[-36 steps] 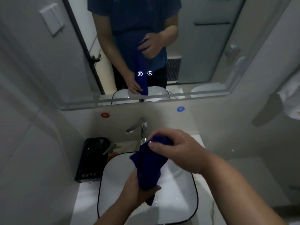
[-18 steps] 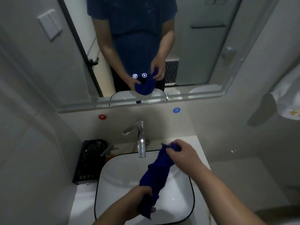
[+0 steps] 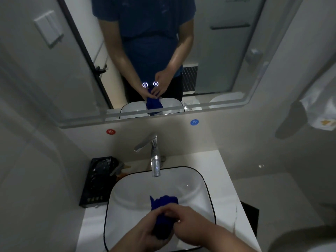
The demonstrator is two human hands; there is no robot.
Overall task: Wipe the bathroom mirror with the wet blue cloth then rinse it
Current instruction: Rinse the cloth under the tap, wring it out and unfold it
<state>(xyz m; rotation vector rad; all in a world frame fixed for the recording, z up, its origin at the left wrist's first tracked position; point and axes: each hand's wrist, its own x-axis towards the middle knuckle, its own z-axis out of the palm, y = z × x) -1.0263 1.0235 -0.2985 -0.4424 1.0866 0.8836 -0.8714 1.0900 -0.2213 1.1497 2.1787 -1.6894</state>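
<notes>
The wet blue cloth (image 3: 163,206) is bunched into a wad over the white sink basin (image 3: 127,193). My left hand (image 3: 147,230) grips it from the left and my right hand (image 3: 190,224) grips it from the right, both pressed close together over the near half of the basin. The cloth's top sticks out above my fingers; its lower part is hidden between my hands. The bathroom mirror (image 3: 227,51) fills the wall above and reflects my arms and the cloth. The chrome tap (image 3: 154,157) stands behind the basin with no water running from it.
A black tray (image 3: 98,182) with small items sits left of the basin on the white counter (image 3: 221,179). Red (image 3: 110,131) and blue (image 3: 194,122) round stickers mark the wall below the mirror. A white towel (image 3: 320,110) hangs at right. A switch plate (image 3: 49,28) is on the left wall.
The cloth was stretched between my raised right hand and lower left hand. Now my right hand has come down to meet the left, and the cloth is bunched between them low over the basin.
</notes>
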